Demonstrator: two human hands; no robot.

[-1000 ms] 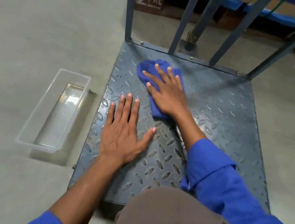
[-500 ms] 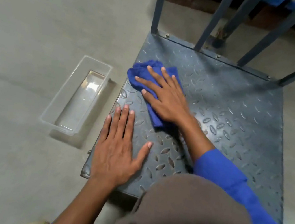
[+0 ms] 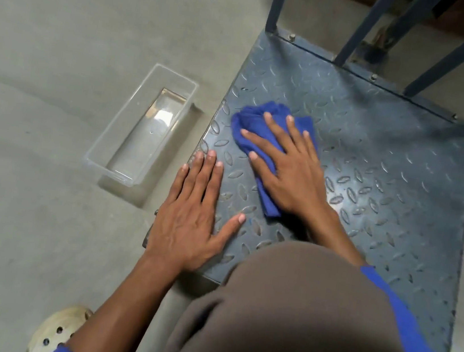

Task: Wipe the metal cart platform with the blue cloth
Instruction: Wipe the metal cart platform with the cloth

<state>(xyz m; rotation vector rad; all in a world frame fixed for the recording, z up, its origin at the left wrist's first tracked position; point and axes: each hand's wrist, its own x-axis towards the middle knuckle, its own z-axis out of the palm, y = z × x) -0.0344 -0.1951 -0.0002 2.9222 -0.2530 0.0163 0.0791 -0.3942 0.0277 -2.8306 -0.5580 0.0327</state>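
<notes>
Grey diamond-plate metal cart platform (image 3: 387, 183), same as before. Crumpled blue cloth (image 3: 250, 118) has slid from near the back rail over toward the left edge, with the right hand (image 3: 291, 169) pressing it flat, fingers spread. Left hand (image 3: 188, 220) is still planted flat on the near corner.

1 cloth (image 3: 279, 110), 1 cart (image 3: 381, 167), 1 tray (image 3: 113, 132)
</notes>
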